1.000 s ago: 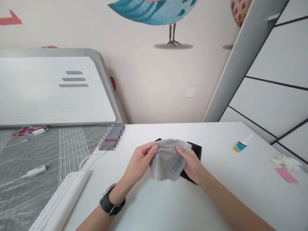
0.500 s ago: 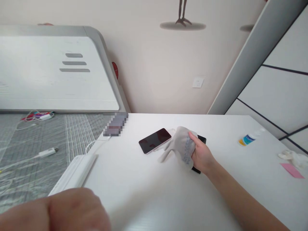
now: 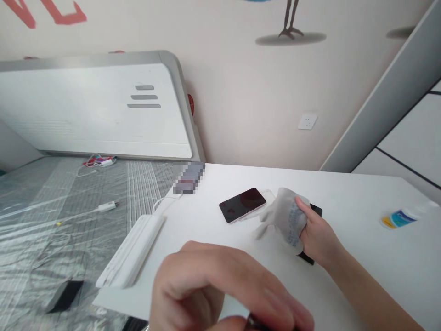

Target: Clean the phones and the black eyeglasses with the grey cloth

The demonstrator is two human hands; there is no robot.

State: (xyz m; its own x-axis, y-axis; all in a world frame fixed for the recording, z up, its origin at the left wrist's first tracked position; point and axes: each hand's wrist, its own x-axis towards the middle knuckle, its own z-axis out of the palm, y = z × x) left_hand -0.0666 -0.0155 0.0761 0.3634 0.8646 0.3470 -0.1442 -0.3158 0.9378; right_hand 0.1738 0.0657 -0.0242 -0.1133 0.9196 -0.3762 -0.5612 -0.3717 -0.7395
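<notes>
Close to the camera, my left hand point(image 3: 220, 280) is curled, its fingertips pinched at a small dark object point(image 3: 254, 322) mostly cut off by the lower edge. My right hand point(image 3: 319, 236) grips a thin grey cloth point(image 3: 285, 216) with blue printing, thumb on top. A flat black object point(image 3: 306, 258) shows partly from behind the cloth and hand; whether the hand touches it I cannot tell. Left of the cloth, a phone point(image 3: 243, 205) with a dark screen lies face up, partly over a clear flat piece point(image 3: 270, 196) like a phone case.
On the white table point(image 3: 354, 197) a bottle point(image 3: 399, 219) lies at the right. A long white box point(image 3: 132, 253) with a cable runs along the left edge, and a blurred-out device point(image 3: 189, 178) is at the back corner. A bed point(image 3: 113, 184) adjoins, with a charger point(image 3: 107, 206) and cables.
My left hand has come up from the lower left to the middle, fingers curled. The view has swung left, shifting everything rightward. My right hand still holds the cloth.
</notes>
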